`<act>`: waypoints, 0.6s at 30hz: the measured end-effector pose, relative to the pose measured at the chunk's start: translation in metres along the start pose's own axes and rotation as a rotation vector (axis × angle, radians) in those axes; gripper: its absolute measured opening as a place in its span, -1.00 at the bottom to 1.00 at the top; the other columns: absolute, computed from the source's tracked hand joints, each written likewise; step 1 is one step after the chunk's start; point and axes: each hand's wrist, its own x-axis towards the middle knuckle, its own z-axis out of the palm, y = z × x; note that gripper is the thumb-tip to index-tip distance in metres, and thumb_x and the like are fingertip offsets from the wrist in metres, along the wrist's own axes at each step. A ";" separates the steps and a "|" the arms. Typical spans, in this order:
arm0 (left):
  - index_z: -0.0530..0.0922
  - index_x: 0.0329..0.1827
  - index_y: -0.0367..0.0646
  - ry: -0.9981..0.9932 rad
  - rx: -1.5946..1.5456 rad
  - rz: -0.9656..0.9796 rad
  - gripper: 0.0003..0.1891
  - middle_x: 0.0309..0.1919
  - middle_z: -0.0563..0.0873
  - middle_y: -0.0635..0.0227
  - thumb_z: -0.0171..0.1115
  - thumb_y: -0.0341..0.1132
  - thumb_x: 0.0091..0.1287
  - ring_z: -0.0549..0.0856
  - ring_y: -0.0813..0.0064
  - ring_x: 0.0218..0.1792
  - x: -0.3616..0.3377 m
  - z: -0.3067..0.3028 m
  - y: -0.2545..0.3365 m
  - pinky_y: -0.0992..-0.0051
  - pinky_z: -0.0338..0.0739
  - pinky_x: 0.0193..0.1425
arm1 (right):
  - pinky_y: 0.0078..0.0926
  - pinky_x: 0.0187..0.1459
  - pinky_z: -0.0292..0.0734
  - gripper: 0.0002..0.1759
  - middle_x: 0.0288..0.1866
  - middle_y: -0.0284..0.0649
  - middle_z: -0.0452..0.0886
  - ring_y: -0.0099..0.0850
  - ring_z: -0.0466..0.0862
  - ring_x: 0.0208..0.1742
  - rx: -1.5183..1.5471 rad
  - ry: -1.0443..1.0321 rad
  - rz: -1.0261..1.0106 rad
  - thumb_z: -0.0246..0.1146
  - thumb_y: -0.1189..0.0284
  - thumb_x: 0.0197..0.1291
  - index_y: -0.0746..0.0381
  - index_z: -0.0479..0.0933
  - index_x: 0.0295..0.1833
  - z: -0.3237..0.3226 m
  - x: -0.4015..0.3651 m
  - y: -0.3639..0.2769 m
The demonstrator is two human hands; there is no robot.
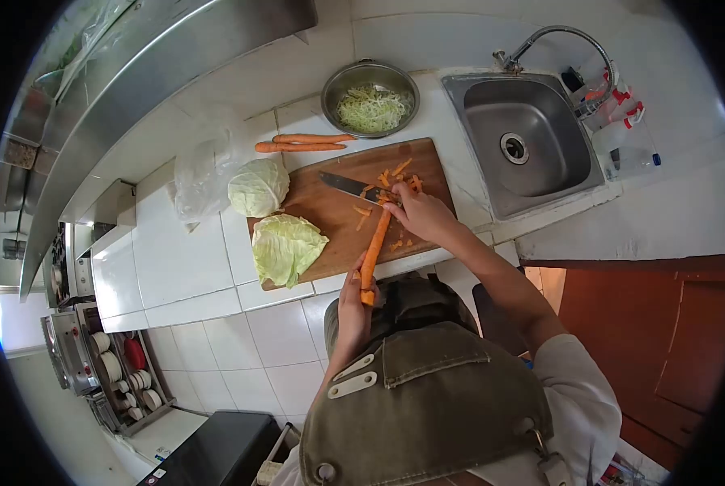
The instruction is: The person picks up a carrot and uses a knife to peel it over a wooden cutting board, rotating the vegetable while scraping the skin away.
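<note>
My left hand (352,309) is closed around the lower end of a carrot (374,249) at the front edge of a wooden cutting board (330,223). My right hand (420,214) grips a knife (348,185), its dark blade pointing left over the board, beside the carrot's upper end. The knife's handle is mostly hidden by my fingers. Orange carrot peelings (363,211) lie scattered on the board around the blade. A pale cabbage (259,186) rests by the board's left edge, and a cut cabbage piece (286,249) sits on its front left corner.
Two carrots (301,147) lie behind the board, near a metal bowl (330,105) of shredded cabbage (372,108). A clear plastic bag (203,178) is at the left. A steel sink (532,138) with a faucet (569,30) and spray bottles (621,121) stands right.
</note>
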 end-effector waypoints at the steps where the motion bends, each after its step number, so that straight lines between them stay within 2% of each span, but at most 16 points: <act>1: 0.24 0.43 -0.23 -0.016 -0.024 0.003 -0.53 -0.31 0.41 0.41 -0.28 -0.26 0.52 0.35 0.63 -0.41 -0.001 -0.001 0.001 0.62 0.29 -0.30 | -0.05 -0.20 0.57 -0.41 -0.38 0.07 0.65 0.05 0.68 -0.23 0.053 0.040 -0.009 -0.05 0.00 0.41 0.32 0.28 0.20 0.002 0.001 0.004; 6: 0.22 0.44 -0.25 0.003 -0.066 0.023 -0.52 -0.30 0.44 0.38 -0.25 -0.27 0.50 0.36 0.62 -0.42 0.007 0.007 0.010 0.62 0.29 -0.33 | -0.05 -0.15 0.53 -0.37 -0.34 0.12 0.64 0.11 0.65 -0.16 0.236 -0.005 0.053 -0.04 0.03 0.42 0.27 0.19 0.37 -0.024 -0.017 -0.012; 8: 0.26 0.42 -0.20 -0.048 0.014 0.061 -0.54 -0.25 0.47 0.39 -0.26 -0.24 0.53 0.40 0.64 -0.41 0.016 0.007 0.010 0.63 0.33 -0.32 | -0.05 -0.17 0.52 -0.38 -0.37 0.10 0.63 0.10 0.65 -0.19 0.318 -0.011 -0.088 0.01 0.06 0.40 0.21 0.19 0.40 -0.027 -0.040 -0.026; 12: 0.30 0.39 -0.20 -0.010 0.028 0.034 -0.55 -0.25 0.48 0.42 -0.23 -0.20 0.54 0.40 0.65 -0.40 0.028 0.003 0.005 0.61 0.32 -0.36 | -0.05 -0.19 0.51 -0.38 -0.43 0.08 0.62 0.09 0.65 -0.28 0.244 -0.140 -0.123 0.05 0.09 0.39 0.17 0.17 0.43 -0.041 -0.079 -0.058; 14: 0.36 0.28 -0.26 -0.054 -0.083 0.087 -0.58 -0.14 0.55 0.34 -0.20 -0.18 0.53 0.52 0.57 -0.30 0.029 0.001 0.004 0.59 0.40 -0.26 | -0.05 -0.21 0.50 -0.35 -0.47 0.08 0.60 0.08 0.64 -0.36 0.341 -0.144 -0.156 0.07 0.11 0.37 0.16 0.13 0.46 -0.034 -0.089 -0.061; 15: 0.36 0.28 -0.26 -0.050 -0.081 0.084 -0.58 -0.14 0.55 0.34 -0.20 -0.18 0.53 0.52 0.57 -0.30 0.030 0.002 0.004 0.59 0.40 -0.26 | -0.05 -0.21 0.50 -0.35 -0.47 0.08 0.60 0.08 0.64 -0.36 0.346 -0.147 -0.156 0.07 0.11 0.37 0.16 0.13 0.46 -0.033 -0.092 -0.064; 17: 0.33 0.33 -0.26 0.023 -0.148 0.114 -0.55 0.02 0.58 0.29 -0.20 -0.15 0.53 0.59 0.50 -0.06 0.033 0.009 0.003 0.54 0.48 -0.04 | -0.08 -0.27 0.50 -0.35 -0.51 0.06 0.59 0.06 0.64 -0.40 0.336 -0.209 -0.161 0.05 0.10 0.39 0.12 0.11 0.48 -0.037 -0.097 -0.071; 18: 0.33 0.33 -0.26 0.024 -0.148 0.112 -0.55 0.02 0.58 0.29 -0.20 -0.15 0.53 0.59 0.50 -0.06 0.032 0.010 0.004 0.54 0.48 -0.04 | -0.10 -0.31 0.50 -0.35 -0.53 0.05 0.58 0.05 0.64 -0.42 0.330 -0.240 -0.162 0.04 0.10 0.39 0.10 0.09 0.49 -0.039 -0.099 -0.073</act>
